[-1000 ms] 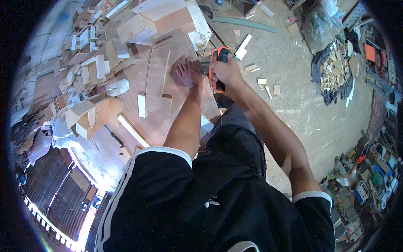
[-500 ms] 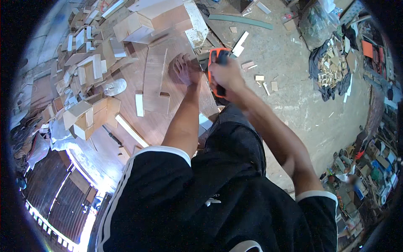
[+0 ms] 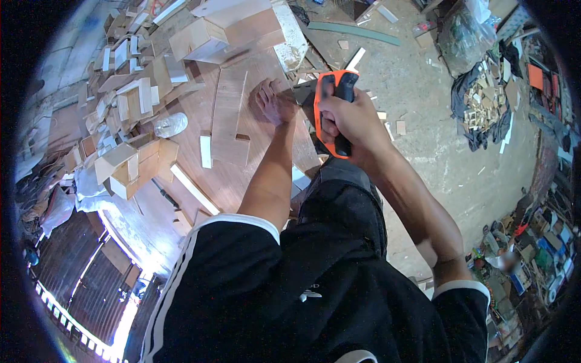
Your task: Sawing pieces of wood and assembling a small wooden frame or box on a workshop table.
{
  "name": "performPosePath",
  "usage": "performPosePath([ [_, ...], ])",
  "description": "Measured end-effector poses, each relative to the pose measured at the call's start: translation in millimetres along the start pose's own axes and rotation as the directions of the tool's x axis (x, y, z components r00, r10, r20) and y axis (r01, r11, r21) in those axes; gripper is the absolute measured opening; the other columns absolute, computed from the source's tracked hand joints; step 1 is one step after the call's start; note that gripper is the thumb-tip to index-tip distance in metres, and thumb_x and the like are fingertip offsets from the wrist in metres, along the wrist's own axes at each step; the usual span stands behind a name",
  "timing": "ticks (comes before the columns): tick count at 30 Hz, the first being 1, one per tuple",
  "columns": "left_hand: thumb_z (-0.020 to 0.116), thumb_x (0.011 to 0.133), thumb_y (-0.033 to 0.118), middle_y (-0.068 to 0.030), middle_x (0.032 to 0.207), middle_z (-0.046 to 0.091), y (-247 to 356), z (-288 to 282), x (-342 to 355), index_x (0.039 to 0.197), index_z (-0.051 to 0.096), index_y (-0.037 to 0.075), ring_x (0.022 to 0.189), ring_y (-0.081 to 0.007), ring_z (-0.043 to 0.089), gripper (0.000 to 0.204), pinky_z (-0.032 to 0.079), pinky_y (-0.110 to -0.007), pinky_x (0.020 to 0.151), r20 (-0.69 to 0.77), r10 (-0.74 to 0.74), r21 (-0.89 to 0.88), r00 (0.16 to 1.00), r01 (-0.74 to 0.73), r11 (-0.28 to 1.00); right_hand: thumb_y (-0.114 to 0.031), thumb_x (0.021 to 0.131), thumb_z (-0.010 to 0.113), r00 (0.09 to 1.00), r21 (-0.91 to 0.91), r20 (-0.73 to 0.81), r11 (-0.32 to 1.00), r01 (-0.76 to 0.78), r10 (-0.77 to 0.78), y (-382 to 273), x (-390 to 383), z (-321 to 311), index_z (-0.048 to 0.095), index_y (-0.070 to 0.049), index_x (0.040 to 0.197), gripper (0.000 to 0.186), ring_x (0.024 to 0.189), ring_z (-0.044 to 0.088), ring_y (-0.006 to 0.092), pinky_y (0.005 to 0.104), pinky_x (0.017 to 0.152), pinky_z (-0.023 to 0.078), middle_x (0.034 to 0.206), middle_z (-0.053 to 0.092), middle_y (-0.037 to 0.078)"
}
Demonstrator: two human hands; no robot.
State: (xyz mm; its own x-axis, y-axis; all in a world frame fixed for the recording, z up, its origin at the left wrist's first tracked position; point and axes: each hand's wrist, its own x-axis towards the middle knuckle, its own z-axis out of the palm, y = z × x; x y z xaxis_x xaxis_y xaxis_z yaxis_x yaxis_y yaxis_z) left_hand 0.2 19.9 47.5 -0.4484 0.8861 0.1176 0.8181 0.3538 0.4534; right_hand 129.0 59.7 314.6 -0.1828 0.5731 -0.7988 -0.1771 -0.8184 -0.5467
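My right hand [image 3: 351,124] is wrapped around the orange and black handle of a handsaw [image 3: 319,118], just past the right edge of the wooden worktop [image 3: 193,112]. Only a short dark stretch of its blade shows, pointing toward my left hand. That hand [image 3: 275,101] presses down on the wood near the same edge, fingers apart and slightly bent. Whether a separate piece lies under it is hard to tell. Left of it rests a long wooden board [image 3: 229,115] with a notched piece [image 3: 242,148] at its near end.
Open wooden boxes [image 3: 142,166] and many offcuts crowd the left side. A clear plastic container [image 3: 171,125] stands among them. A larger box-like assembly [image 3: 227,36] is at the far end. On the concrete floor lie a green strip [image 3: 354,32] and a dark sack of scraps [image 3: 484,112].
My right hand has drawn the saw back toward me and to the right, so more of the blade shows. My left hand stays pressed on the wood.
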Motion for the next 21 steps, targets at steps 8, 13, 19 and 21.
performPosePath([
  [8, 0.057, 0.069, 0.025, -0.0085, 0.124, 0.046, -15.2, 17.7, -6.9, 0.113, 0.051, 0.017, 0.122, -0.0287, 0.039, 0.045, 0.027, -0.045, 0.102, -0.089, 0.035, 0.106, 0.995, -0.025, 0.994, 0.004, 0.078, 0.053, 0.996, -0.028, -0.043, 0.997, 0.071, -0.072, 49.4, 65.2, -1.3, 0.043, -0.006, 0.081, 0.014, 0.041, 0.043, 0.0143, 0.0317, 0.037, 0.036, 0.059, 0.043, 0.004],
  [13, 0.06, 0.067, 0.03, -0.0084, 0.123, 0.048, -9.6, 11.1, -5.1, 0.113, 0.052, 0.015, 0.121, -0.0287, 0.04, 0.049, 0.028, -0.045, 0.101, -0.081, 0.031, 0.057, 0.996, -0.026, 0.998, 0.002, 0.078, 0.054, 0.998, -0.006, 0.031, 0.998, 0.059, -0.059, 4.7, 3.3, 9.0, 0.042, -0.007, 0.081, 0.015, 0.042, 0.04, 0.0126, 0.03, 0.038, 0.034, 0.059, 0.042, 0.003],
  [19, 0.061, 0.066, 0.031, -0.0081, 0.121, 0.048, 2.4, 1.4, -2.2, 0.113, 0.052, 0.014, 0.118, -0.0286, 0.042, 0.051, 0.029, -0.045, 0.1, -0.026, -0.013, 0.053, 1.0, 0.014, 0.999, 0.001, 0.079, 0.052, 0.997, -0.109, -0.042, 0.992, 0.058, -0.063, 34.3, 36.7, 0.3, 0.043, -0.007, 0.079, 0.013, 0.042, 0.04, 0.0122, 0.0303, 0.038, 0.035, 0.058, 0.042, 0.002],
  [21, 0.061, 0.067, 0.03, -0.0082, 0.121, 0.048, 9.8, 6.3, 1.3, 0.113, 0.052, 0.014, 0.118, -0.0289, 0.042, 0.05, 0.029, -0.045, 0.1, -0.056, 0.021, 0.049, 0.998, -0.018, 0.999, 0.001, 0.079, 0.052, 0.988, -0.145, -0.11, 0.985, 0.092, -0.109, 52.1, 73.7, -10.0, 0.043, -0.007, 0.079, 0.013, 0.042, 0.04, 0.0123, 0.0306, 0.038, 0.035, 0.058, 0.042, 0.002],
])
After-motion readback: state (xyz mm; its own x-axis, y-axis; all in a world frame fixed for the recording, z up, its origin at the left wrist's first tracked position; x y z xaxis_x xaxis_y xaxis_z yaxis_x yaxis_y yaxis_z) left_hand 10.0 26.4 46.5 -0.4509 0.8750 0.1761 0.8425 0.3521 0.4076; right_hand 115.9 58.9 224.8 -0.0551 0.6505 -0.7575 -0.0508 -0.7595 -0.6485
